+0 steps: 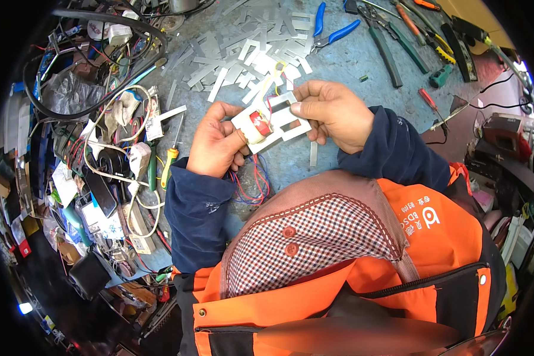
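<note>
Over the workbench, my left hand (215, 145) is closed on a small transformer coil (259, 123) with red tape round its middle and a pale frame. Thumb and fingers of my right hand (340, 115) pinch an E-shaped metal plate (283, 114) at its right side. The plate meets the coil, and dark slots show in it; how far it reaches inside is hidden. Red and blue wires (256, 185) hang below the coil, while yellow wire (277, 70) rises above it. Just beyond my hands lies a loose heap of flat metal laminations (234, 50).
Blue-handled pliers (332, 29) lie behind the heap. Green-handled cutters (391, 56) and other hand tools are at the far right, with a red screwdriver (428, 99) nearer. A yellow-handled screwdriver (171, 160) lies left of my left hand. Tangled cables and a power strip (137, 228) crowd the left.
</note>
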{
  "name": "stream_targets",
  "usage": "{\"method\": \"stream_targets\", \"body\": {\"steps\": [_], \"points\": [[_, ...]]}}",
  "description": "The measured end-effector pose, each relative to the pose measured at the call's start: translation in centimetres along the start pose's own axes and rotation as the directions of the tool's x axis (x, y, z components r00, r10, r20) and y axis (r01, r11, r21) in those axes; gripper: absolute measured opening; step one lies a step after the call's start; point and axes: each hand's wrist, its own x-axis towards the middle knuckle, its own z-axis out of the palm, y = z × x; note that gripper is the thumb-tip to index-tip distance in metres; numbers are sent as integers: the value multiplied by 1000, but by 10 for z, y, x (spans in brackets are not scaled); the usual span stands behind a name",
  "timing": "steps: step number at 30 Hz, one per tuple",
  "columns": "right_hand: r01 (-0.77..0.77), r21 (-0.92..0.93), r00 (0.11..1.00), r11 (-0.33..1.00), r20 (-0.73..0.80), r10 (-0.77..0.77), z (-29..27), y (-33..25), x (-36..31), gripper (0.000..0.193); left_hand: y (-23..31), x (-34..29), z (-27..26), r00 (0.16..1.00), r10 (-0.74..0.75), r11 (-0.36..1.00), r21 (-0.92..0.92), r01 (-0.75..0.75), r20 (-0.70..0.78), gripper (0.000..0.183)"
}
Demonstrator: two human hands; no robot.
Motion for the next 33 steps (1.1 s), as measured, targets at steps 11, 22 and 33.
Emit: {"method": "stream_targets", "body": {"steps": [11,22,33], "points": [[110,-113,994,987,5,-110,18,1,9,34,0,0,0,1000,13,1000,-15,-13,22,36],[355,-676,900,645,59,-433,28,2,16,30,0,0,-1,1000,-5,999,-54,5,8,35],[513,-696,834,502,266,-483,21,15,15,39,-1,1,-1,1000,-3,999,-45,3,-6,34]]}}
